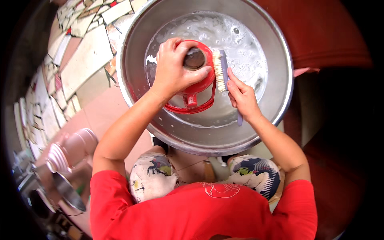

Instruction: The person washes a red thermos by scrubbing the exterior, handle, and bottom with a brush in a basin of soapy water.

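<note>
My left hand (174, 64) grips the top of a red container (204, 85) around its round opening, thumb on the near side and fingers on the far side. A red loop handle (192, 110) hangs from its near side. In my right hand (244, 96) is a scrub brush (224, 67) with a purple-grey back and pale bristles. The bristles press against or lie very close to the container's right side. Both are over soapy water (246, 54) in a large round metal basin (207, 144). The container's lower part is hidden.
Beyond the basin on the left are irregular stone tiles (87, 57). Pink plastic containers (75, 148) and a metal pan or lid (69, 192) stand lower left. A dark red surface (324, 36) lies right of the basin. My knees (153, 174) are close to its near rim.
</note>
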The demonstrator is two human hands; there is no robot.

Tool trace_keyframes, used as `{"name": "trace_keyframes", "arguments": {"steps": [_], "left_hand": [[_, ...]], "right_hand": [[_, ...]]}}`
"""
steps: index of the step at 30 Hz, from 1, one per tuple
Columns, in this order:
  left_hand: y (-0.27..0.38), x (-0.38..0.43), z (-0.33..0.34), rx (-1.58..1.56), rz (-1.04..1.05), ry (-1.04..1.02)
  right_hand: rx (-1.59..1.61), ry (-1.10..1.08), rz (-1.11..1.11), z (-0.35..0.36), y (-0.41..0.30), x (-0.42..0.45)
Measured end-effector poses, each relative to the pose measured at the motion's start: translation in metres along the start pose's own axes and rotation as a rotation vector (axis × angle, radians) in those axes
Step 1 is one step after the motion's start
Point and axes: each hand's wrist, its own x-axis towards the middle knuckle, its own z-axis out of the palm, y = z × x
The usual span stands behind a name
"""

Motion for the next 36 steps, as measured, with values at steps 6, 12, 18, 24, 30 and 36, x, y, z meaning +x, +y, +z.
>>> {"name": "trace_keyframes", "arguments": {"steps": [6,12,18,24,30,36], "left_hand": [[0.009,-0.012,0.019,-0.282,-0.085,-0.024],[0.024,-0.023,-0.001,-0.227,-0.162,-0.060],[0.002,-0.034,0.012,-0.322,-0.108,-0.117],[0.009,-0.042,0.017,-0.254,-0.060,-0.155],[0.006,-0.040,0.024,-0.329,-0.056,-0.194],[0.004,-0.009,0.017,-0.257,0.222,-0.392]], "right_hand": [[-0.177,-0.022,-0.176,-0.024,0.006,0.059],[-0.022,-0.046,-0.284,-0.002,0.046,0.006],[-0.096,0.013,-0.081,-0.021,0.104,0.129],[-0.320,0.593,0.116,-0.106,0.243,0.122],[-0.469,0.370,0.335,-0.075,0.268,0.119],[0.383,0.178,0.086,-0.047,0.183,0.089]]}}
